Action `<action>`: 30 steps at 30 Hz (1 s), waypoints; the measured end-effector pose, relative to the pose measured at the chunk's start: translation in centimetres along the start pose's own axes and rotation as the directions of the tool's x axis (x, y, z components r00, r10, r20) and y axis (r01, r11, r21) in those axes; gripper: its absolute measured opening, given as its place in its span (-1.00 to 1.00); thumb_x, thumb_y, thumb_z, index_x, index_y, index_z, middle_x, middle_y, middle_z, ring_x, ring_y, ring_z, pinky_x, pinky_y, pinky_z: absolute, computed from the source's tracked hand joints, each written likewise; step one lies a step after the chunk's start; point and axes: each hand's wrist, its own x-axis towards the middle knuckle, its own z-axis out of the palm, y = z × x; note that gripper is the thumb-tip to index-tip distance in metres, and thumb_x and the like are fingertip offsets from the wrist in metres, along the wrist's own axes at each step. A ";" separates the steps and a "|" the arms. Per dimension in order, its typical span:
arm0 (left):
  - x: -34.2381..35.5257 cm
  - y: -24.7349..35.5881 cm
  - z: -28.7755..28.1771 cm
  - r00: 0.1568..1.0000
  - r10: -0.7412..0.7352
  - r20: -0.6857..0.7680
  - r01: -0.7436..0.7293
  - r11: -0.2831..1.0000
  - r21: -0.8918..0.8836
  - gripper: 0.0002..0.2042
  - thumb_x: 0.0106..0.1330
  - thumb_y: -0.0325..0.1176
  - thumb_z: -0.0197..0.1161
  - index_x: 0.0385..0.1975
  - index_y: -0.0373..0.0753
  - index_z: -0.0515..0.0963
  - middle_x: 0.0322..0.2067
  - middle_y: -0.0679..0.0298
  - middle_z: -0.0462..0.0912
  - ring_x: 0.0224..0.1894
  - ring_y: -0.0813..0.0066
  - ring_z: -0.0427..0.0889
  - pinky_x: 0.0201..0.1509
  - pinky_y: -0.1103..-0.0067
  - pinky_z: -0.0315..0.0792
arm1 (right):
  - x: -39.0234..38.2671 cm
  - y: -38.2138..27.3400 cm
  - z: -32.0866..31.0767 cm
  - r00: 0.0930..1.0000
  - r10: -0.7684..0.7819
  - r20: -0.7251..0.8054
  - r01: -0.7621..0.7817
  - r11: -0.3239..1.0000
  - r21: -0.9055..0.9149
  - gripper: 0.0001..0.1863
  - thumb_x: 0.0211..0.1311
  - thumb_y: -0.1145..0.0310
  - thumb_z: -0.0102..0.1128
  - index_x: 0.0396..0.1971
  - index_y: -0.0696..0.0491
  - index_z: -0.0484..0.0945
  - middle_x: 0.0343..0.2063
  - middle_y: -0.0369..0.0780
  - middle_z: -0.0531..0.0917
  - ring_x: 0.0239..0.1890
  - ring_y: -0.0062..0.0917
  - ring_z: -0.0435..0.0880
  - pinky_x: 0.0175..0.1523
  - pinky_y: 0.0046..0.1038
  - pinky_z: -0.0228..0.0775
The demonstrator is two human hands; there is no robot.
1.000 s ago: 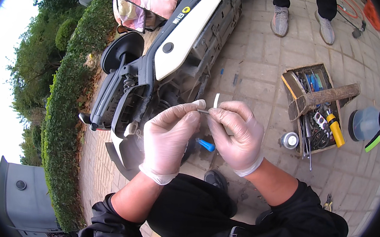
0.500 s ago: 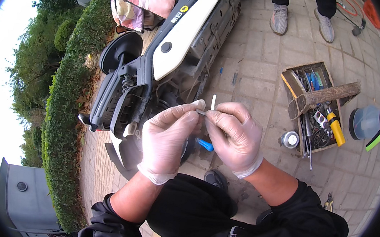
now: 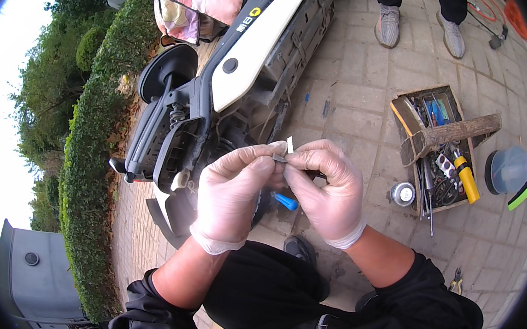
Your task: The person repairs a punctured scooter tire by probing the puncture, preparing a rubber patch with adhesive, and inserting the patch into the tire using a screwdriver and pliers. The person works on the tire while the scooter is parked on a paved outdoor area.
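Both hands wear thin whitish gloves and meet fingertip to fingertip in the middle of the view. My left hand (image 3: 229, 193) is closed, thumb and forefinger pinching a small flat grey piece (image 3: 279, 158). My right hand (image 3: 331, 190) is closed at the other end of this piece, its fingertips touching it. A narrow white strip (image 3: 290, 145) sticks up between the fingertips; whether it is joined to the grey piece cannot be seen. Behind the hands a white and black scooter (image 3: 241, 67) lies on its side, its wheel partly hidden by my left hand.
A blue-handled tool (image 3: 286, 201) lies below the hands. To the right are a wooden toolbox (image 3: 417, 147) with a branch handle, a round tin (image 3: 403, 194), a clear container (image 3: 507, 170) and pliers (image 3: 456, 281). A person's shoes (image 3: 388, 27) stand ahead; a hedge (image 3: 85, 166) runs left.
The white strip has tilted and sunk lower between my fingertips. My right fingers have shifted slightly, and more of the grey piece shows. Both hands keep their pinch.
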 end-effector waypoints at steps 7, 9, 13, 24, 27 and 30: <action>0.0 0.0 -0.4 0.998 0.018 0.056 -0.022 0.998 0.056 -0.77 0.37 -0.55 0.24 -0.02 -0.44 0.63 -0.18 0.14 0.73 -0.28 0.55 0.66 -0.06 0.61 0.58 | 1.0 -1.4 -1.5 0.796 0.538 0.276 -0.602 0.665 0.442 -0.95 0.27 0.64 0.25 -0.34 0.18 0.62 -0.34 -0.27 0.71 -0.35 -0.70 0.65 -0.19 -0.60 0.54; -0.1 0.1 -0.2 0.998 0.049 0.044 -0.054 0.992 0.113 -0.76 0.38 -0.55 0.23 0.00 -0.46 0.61 -0.19 0.12 0.72 -0.27 0.52 0.66 -0.06 0.59 0.58 | 1.1 -1.4 -1.6 0.788 0.552 0.272 -0.612 0.663 0.431 -0.94 0.25 0.66 0.26 -0.34 0.18 0.62 -0.33 -0.28 0.70 -0.37 -0.70 0.63 -0.23 -0.62 0.51; -0.4 0.3 0.2 0.998 0.056 0.018 -0.058 0.983 0.174 -0.72 0.40 -0.53 0.19 0.05 -0.51 0.58 -0.19 0.08 0.71 -0.21 0.44 0.67 -0.04 0.53 0.58 | 0.9 -0.6 -0.9 0.979 0.196 0.058 -0.203 0.961 0.185 -0.86 0.15 0.69 0.33 -0.34 0.14 0.62 -0.31 -0.26 0.65 -0.40 -0.68 0.59 -0.31 -0.61 0.46; 0.0 0.0 0.4 1.000 0.008 0.015 -0.009 0.999 0.042 -0.74 0.38 -0.53 0.24 0.04 -0.44 0.62 -0.18 0.14 0.74 -0.22 0.56 0.69 -0.04 0.63 0.59 | 0.5 -0.3 -0.6 0.982 -0.188 -0.026 0.180 0.964 -0.196 -0.81 0.07 0.68 0.39 -0.32 0.12 0.65 -0.36 -0.18 0.66 -0.43 -0.42 0.70 -0.35 -0.49 0.53; 0.0 0.0 0.3 0.999 -0.001 0.034 0.000 1.000 0.011 -0.73 0.39 -0.54 0.24 0.04 -0.45 0.61 -0.18 0.13 0.74 -0.22 0.55 0.70 -0.03 0.63 0.60 | 0.6 -0.2 -0.6 0.981 -0.191 -0.023 0.182 0.963 -0.201 -0.81 0.07 0.68 0.39 -0.32 0.12 0.65 -0.36 -0.18 0.66 -0.43 -0.42 0.70 -0.35 -0.49 0.53; 0.1 0.0 0.3 0.999 -0.002 0.045 0.002 1.000 -0.004 -0.73 0.39 -0.54 0.23 0.05 -0.45 0.60 -0.17 0.13 0.74 -0.22 0.54 0.70 -0.02 0.62 0.60 | 0.5 -0.2 -0.6 0.987 -0.161 -0.023 0.154 0.972 -0.177 -0.81 0.08 0.68 0.38 -0.31 0.13 0.64 -0.36 -0.18 0.66 -0.43 -0.43 0.70 -0.34 -0.50 0.53</action>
